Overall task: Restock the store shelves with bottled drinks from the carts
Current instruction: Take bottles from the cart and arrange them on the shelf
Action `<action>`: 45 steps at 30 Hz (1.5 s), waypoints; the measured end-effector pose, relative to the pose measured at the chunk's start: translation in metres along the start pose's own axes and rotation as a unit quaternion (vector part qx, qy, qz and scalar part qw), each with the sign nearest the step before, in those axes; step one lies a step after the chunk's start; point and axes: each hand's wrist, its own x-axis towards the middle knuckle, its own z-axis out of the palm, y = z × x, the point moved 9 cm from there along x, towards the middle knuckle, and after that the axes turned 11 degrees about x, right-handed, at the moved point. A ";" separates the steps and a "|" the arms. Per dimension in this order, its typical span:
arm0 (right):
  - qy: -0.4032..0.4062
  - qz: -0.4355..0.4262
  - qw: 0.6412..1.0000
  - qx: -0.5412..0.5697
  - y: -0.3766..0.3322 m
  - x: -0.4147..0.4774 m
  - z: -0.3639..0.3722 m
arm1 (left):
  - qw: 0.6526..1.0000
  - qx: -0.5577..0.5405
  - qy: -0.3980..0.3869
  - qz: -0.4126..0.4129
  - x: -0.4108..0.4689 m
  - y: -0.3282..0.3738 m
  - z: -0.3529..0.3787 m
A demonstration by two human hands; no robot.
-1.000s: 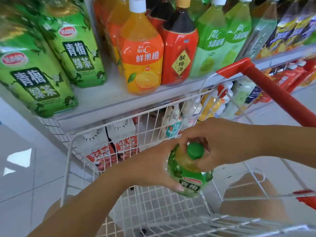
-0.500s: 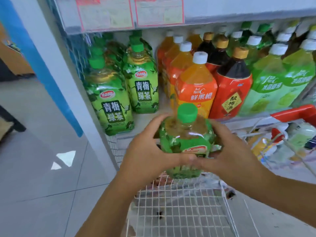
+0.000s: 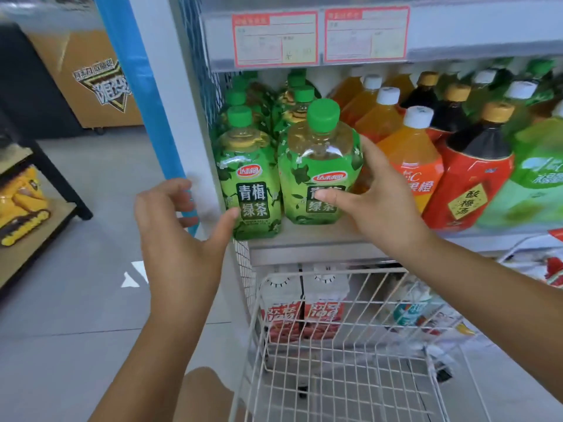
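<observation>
Holding a green bottle (image 3: 316, 166) on the shelf (image 3: 304, 242).
Our right hand (image 3: 384, 202) grips it; our left hand (image 3: 179, 236) spreads open.

Two red-bordered price labels (image 3: 274, 38) (image 3: 365, 35) hang above. Left, a blue strip (image 3: 137, 86) runs down a white post (image 3: 170, 86). Behind it stands an orange cabinet (image 3: 91, 77). A yellow toy excavator (image 3: 21, 205) rests on a black-framed rack (image 3: 39, 239) over grey floor tiles (image 3: 76, 315).

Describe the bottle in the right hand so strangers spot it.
On the grey shelf above the white wire cart, green-capped tea bottles fill the left end. It is the front bottle beside the orange juice bottles, the only one the right hand grips.
</observation>
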 end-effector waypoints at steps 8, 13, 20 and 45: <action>-0.030 0.045 0.998 -0.029 0.032 0.013 0.010 | 0.998 0.026 -0.005 -0.055 0.006 -0.031 0.022; -0.040 0.044 0.997 -0.046 0.041 0.014 0.016 | 0.998 0.040 0.015 -0.052 0.002 -0.029 0.022; 0.003 0.040 0.999 -0.027 0.057 0.007 0.025 | 0.996 0.052 0.031 -0.067 0.000 -0.028 0.021; -0.322 0.343 0.853 -0.226 -0.048 -0.101 -0.044 | 0.833 0.180 -0.447 -0.272 -0.143 0.131 -0.048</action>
